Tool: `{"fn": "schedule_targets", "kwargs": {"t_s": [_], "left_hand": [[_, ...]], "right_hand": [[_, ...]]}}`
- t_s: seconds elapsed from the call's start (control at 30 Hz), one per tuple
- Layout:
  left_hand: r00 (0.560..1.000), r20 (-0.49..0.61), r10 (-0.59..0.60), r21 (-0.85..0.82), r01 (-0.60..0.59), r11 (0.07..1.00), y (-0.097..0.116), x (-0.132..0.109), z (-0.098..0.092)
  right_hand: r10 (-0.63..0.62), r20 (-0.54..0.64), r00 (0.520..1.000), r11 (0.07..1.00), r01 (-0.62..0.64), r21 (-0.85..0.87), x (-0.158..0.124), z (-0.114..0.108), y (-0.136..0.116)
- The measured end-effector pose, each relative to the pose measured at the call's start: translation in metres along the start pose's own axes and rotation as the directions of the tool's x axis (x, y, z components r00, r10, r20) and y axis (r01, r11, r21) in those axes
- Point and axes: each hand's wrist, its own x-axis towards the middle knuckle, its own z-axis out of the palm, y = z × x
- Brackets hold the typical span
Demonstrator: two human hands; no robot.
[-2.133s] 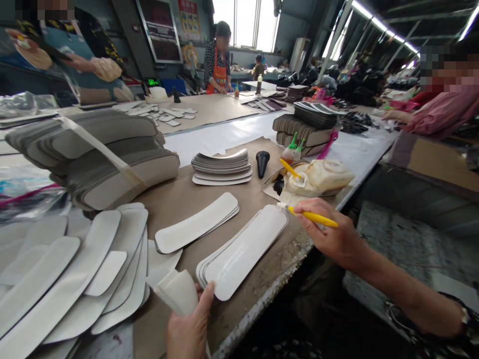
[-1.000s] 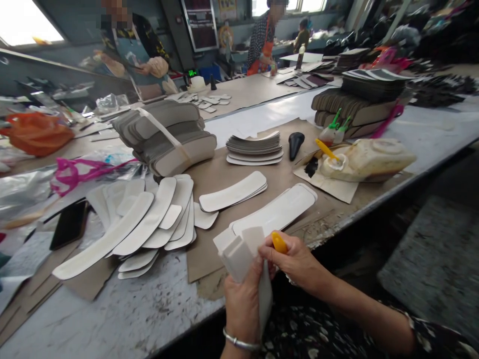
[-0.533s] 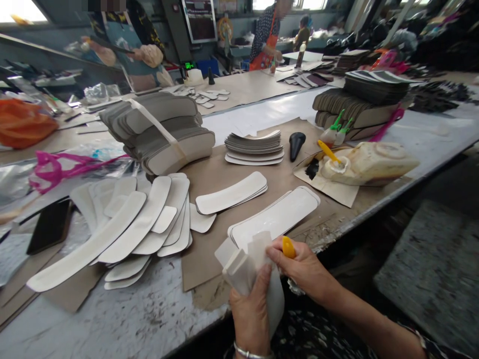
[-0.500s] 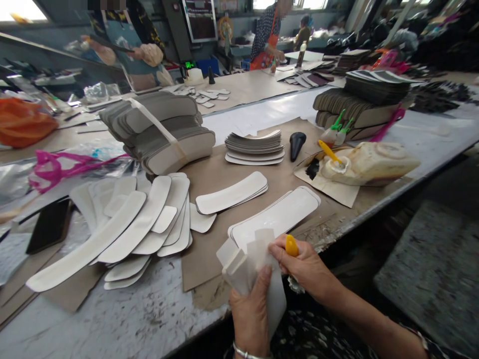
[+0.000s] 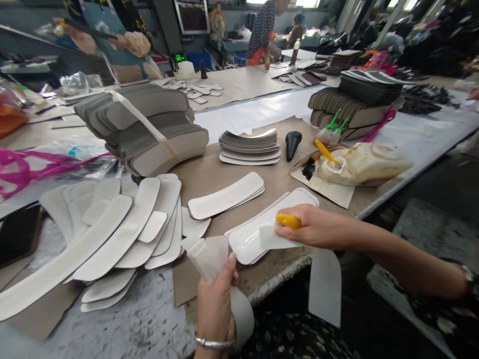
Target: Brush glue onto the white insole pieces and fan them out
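Observation:
My left hand [image 5: 216,301] is closed around a bundle of thin, translucent white strips [image 5: 209,253], which fan out above the thumb and curl below the wrist. In my right hand [image 5: 324,225] are a yellow-handled brush [image 5: 288,221] and one loose white strip [image 5: 325,286]. The brush's bristle end is hidden. One end of that strip lies over a small stack of white curved pieces [image 5: 243,243], whose top face shines as if wet. Just behind it sits another small stack of curved pieces [image 5: 228,195].
Many curved white pieces [image 5: 101,244] overlap at left. Behind them rises a strapped grey stack [image 5: 160,149]. A neat pile [image 5: 249,147], a black tool [image 5: 293,144] and a cut-open container [image 5: 370,162] with a yellow-handled brush stand farther back. Another person [image 5: 112,40] works across the table.
My right hand has drawn one strip away from the bundle, rightward and up over the glossy stack. My left hand has shifted left with the remaining strips. The view has turned slightly right.

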Motion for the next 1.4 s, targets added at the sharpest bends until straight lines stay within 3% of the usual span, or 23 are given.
{"fn": "schedule_targets", "kwargs": {"t_s": [0.13, 0.23, 0.43, 0.67, 1.0, 1.17, 1.3, 1.4], "left_hand": [[0.998, -0.021, -0.062, -0.010, 0.062, 0.998, 0.001, 0.005, 0.002], [0.998, 0.020, -0.053, 0.042, 0.052, 0.998, -0.001, 0.010, 0.000], [0.997, 0.041, -0.069, 0.029, 0.068, 0.997, -0.004, 0.016, -0.002], [0.996, -0.010, -0.094, 0.015, 0.094, 0.995, -0.002, 0.014, 0.005], [0.993, -0.116, -0.030, 0.203, 0.053, 0.978, -0.008, 0.017, 0.014], [0.995, -0.102, -0.011, 0.201, 0.032, 0.979, -0.007, 0.017, 0.010], [0.999, -0.048, -0.009, 0.218, 0.019, 0.976, -0.003, 0.014, -0.003], [0.998, -0.058, -0.026, 0.185, 0.037, 0.982, -0.001, 0.012, -0.008]], "right_hand": [[0.010, 0.226, 0.974, 0.962, 0.053, -0.269, 0.038, 0.007, -0.015], [0.058, 0.285, 0.957, 0.922, 0.059, -0.383, 0.062, 0.018, -0.018], [0.085, 0.260, 0.962, 0.852, 0.065, -0.519, 0.079, 0.036, -0.011], [0.070, 0.230, 0.971, 0.853, 0.061, -0.518, 0.076, 0.039, -0.007], [0.002, 0.188, 0.982, 0.859, 0.094, -0.504, 0.073, 0.047, -0.004], [0.028, 0.159, 0.987, 0.831, 0.066, -0.552, 0.047, 0.028, 0.001], [0.187, 0.043, 0.981, 0.807, -0.129, -0.576, 0.011, -0.007, 0.023], [0.184, -0.072, 0.980, 0.797, -0.192, -0.572, -0.004, -0.025, 0.047]]}}
